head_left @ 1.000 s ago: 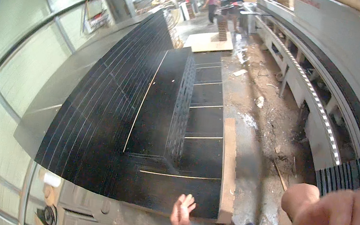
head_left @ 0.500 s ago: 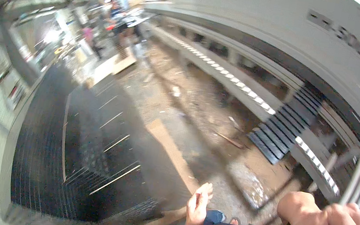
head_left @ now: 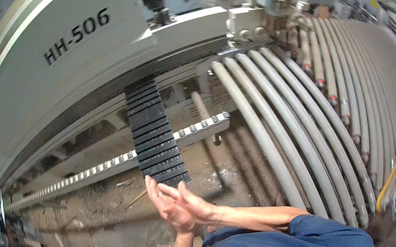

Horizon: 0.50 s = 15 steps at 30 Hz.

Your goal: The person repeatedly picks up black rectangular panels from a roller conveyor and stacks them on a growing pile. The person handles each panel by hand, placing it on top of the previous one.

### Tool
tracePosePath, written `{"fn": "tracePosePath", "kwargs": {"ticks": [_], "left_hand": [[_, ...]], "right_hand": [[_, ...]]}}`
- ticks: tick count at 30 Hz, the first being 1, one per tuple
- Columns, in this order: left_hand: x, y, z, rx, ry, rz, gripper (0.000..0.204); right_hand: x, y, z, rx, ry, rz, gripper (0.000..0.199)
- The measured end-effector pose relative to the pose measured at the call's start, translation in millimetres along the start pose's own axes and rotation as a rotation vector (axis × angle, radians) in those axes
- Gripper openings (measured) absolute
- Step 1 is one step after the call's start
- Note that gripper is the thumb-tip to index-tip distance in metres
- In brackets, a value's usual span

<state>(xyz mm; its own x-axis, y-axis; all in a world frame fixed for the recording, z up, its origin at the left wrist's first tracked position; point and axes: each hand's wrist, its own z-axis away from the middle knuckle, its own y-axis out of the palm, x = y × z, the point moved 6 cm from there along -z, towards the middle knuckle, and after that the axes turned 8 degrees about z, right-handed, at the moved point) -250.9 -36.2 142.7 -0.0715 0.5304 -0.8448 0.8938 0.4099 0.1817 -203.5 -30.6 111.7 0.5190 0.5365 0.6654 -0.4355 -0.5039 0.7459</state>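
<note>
In front of my body, my left hand (head_left: 174, 216) and my right hand (head_left: 197, 207) meet palm to palm. The left forearm rises from the lower edge, while the right one crosses from the right side. Their fingers are stretched out and overlap, and I see nothing held between them. Just beyond the fingertips is the near end of a row of black strips (head_left: 157, 135), lying side by side and sticking out of the long machine. Whether the fingertips touch the end strip I cannot tell.
A large pale machine (head_left: 28, 43) runs along the left and far side. A white toothed rail (head_left: 107, 162) passes beneath the strips. Long grey rollers (head_left: 279, 137) fill the right, with a yellow hose (head_left: 389, 179) at their edge. Dusty floor with debris (head_left: 89, 210) lies below.
My view has swung right, from the stack of black panels to the machine's rollers. My hands, earlier apart with the right one raised and curled, have come together.
</note>
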Motion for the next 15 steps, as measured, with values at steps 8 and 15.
{"fn": "tracePosePath", "kwargs": {"ticks": [8,15], "left_hand": [[63.4,-32.9,-14.2,0.148,0.094,-0.459,0.065],[165.0,-171.2,83.4,0.035,-0.544,-0.505,0.036]], "right_hand": [[30.3,-62.4,45.5,-0.354,-0.094,1.205,0.072],[31.3,-125.9,33.7,-0.494,-0.389,2.028,0.066]]}}
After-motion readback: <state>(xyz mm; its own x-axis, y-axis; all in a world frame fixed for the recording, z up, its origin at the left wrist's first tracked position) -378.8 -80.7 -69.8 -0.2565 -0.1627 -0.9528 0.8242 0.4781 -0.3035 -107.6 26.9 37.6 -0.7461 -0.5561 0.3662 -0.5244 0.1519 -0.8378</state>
